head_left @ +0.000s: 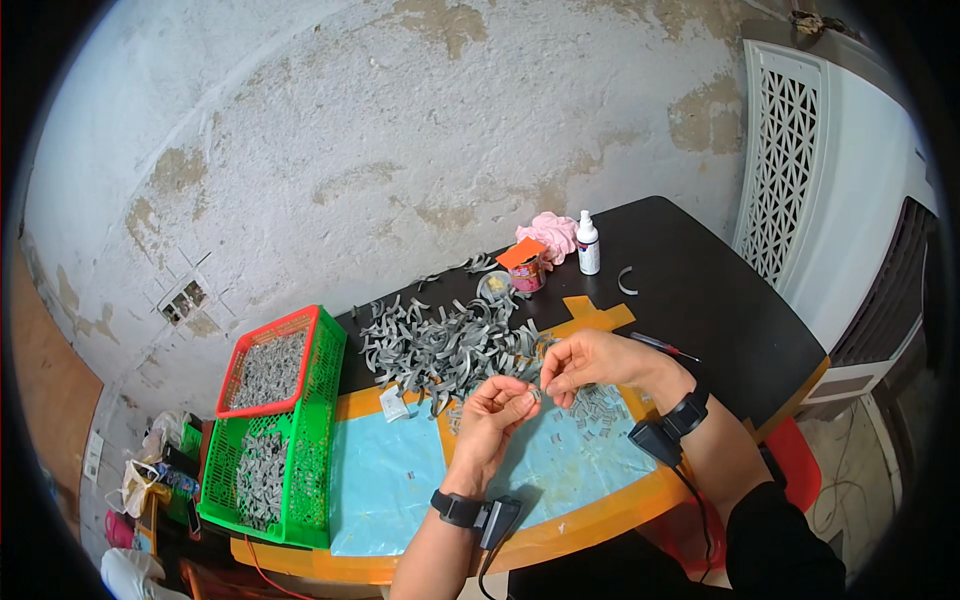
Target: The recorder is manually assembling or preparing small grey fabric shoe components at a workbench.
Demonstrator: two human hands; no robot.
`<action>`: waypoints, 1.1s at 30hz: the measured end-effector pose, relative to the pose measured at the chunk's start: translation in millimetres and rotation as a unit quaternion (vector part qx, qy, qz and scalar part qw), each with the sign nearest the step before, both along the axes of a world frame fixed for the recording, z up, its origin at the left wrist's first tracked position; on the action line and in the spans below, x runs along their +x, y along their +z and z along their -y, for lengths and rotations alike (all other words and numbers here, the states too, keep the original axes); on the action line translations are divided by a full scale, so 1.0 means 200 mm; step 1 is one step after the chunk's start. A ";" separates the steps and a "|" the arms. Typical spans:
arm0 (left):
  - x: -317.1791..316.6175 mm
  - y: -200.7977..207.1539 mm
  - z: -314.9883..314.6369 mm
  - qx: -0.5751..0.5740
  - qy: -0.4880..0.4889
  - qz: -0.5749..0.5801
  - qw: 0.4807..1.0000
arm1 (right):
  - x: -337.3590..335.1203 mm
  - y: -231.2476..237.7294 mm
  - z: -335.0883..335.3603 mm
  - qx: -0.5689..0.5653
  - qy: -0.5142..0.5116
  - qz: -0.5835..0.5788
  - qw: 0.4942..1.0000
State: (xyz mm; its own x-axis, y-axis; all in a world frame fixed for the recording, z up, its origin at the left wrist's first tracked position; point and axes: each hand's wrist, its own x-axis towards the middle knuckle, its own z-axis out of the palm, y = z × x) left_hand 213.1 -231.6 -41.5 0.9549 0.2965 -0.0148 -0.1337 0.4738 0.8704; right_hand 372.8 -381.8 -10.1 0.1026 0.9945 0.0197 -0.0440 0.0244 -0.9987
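My left hand [492, 425] pinches a small grey piece [536, 396] between thumb and fingertips, above the light blue sheet [385, 490] on the table. Just beside it, my right hand [595, 362] has thumb and forefinger closed together close to that piece; whatever sits in its fingertips is too small to make out. Beneath and to the right of my hands, many small grey pieces [598, 412] lie scattered on the sheet. Beyond my left hand is a heap of curved grey strips [440, 345].
Left of the sheet, a red basket [312, 322] and a green basket [300, 505] hold small grey pieces. At the back stand a pink can [527, 277], a pink cloth [553, 232] and a white spray bottle [588, 250]. A thin pointed tool [655, 343] lies right of my right hand.
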 end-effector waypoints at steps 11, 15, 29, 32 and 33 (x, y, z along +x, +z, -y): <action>0.00 0.00 0.01 0.014 -0.013 0.040 0.999 | -0.01 0.01 -0.01 -0.025 -0.032 -0.021 0.999; 0.00 0.01 0.02 0.035 -0.003 0.033 0.999 | -0.01 0.00 -0.02 -0.020 -0.035 0.005 0.999; 0.01 0.01 0.01 -0.013 -0.007 -0.005 1.000 | -0.03 -0.04 -0.06 0.037 -0.051 0.023 0.998; 0.01 0.01 0.00 -0.035 -0.005 -0.007 0.999 | -0.04 -0.05 -0.07 0.058 -0.056 0.028 0.996; 0.01 0.00 0.00 -0.044 -0.004 -0.008 0.999 | -0.04 -0.06 -0.07 0.071 -0.061 0.030 0.995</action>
